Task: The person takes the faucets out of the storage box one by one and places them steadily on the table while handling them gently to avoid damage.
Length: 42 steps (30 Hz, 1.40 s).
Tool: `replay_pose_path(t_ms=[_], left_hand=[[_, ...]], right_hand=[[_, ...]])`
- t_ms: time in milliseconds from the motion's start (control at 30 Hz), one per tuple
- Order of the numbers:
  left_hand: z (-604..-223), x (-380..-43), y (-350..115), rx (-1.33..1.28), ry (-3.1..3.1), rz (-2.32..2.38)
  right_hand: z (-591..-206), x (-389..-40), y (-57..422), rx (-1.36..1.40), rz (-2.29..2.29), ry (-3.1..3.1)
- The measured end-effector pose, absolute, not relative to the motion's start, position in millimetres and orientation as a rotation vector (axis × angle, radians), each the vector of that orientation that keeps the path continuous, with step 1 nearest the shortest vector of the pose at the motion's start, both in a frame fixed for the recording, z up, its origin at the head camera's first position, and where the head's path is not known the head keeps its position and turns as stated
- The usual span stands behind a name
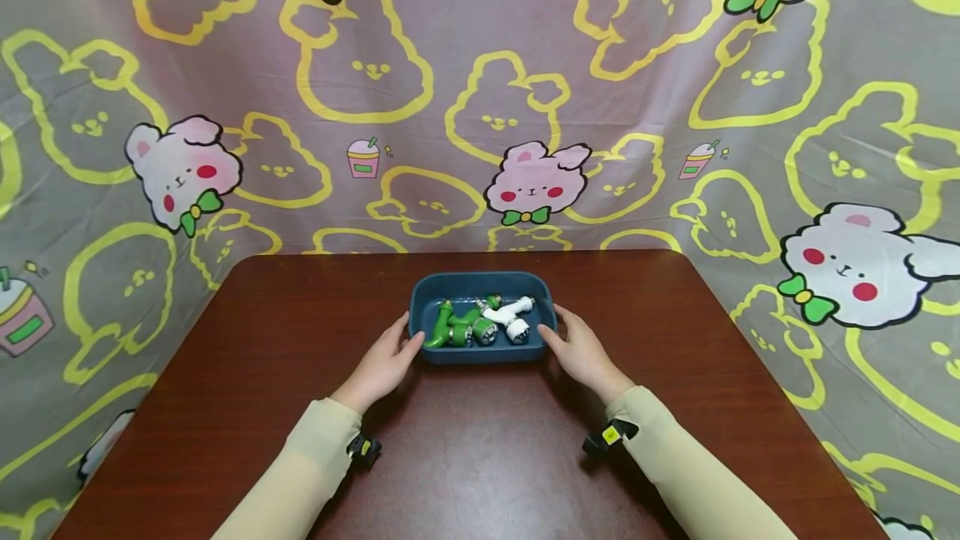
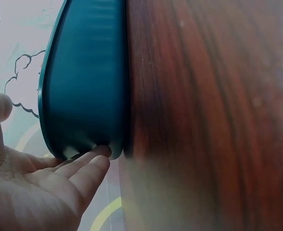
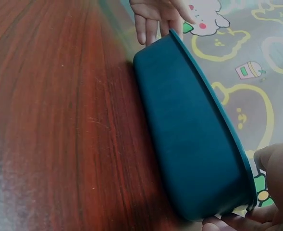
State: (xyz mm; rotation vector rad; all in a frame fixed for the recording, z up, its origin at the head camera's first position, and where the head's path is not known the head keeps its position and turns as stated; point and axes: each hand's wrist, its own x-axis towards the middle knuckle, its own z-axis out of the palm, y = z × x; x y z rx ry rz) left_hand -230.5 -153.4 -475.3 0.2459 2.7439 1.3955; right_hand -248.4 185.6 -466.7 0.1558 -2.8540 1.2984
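Note:
Between the two hands is a dark blue plastic basin (image 1: pixel 480 357), low and oblong with rounded corners, its base right at the tabletop. Inside lie green pipe-like pieces (image 1: pixel 442 325) and a white Y-shaped piece (image 1: pixel 506 313), with shiny metal ends. At the basin's left end, my left hand (image 1: pixel 382 365) touches the outer wall with nearly straight fingers (image 2: pixel 91 166), thumb raised beside the rim. My right hand (image 1: pixel 585 352) is at the opposite end, fingertips (image 3: pixel 218 224) against the wall low down, thumb above the rim and apart from it in the right wrist view.
The basin stands on a dark red-brown wooden table (image 1: pixel 480 457), toward its far side. A patterned cloth (image 1: pixel 465 132) with cartoon figures hangs behind the table and at both sides. Small black devices (image 1: pixel 365 450) are worn on both wrists, over light sleeves (image 1: pixel 300 473).

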Motion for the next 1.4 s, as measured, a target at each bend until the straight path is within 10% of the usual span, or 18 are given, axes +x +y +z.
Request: replay_pose_path(t_ms=[1400], left_hand=[[-474.2, -210.7, -152.9, 0.236, 2.687, 1.413]], right_hand=[[-473.0, -230.1, 186.4, 0.186, 1.307, -2.802]])
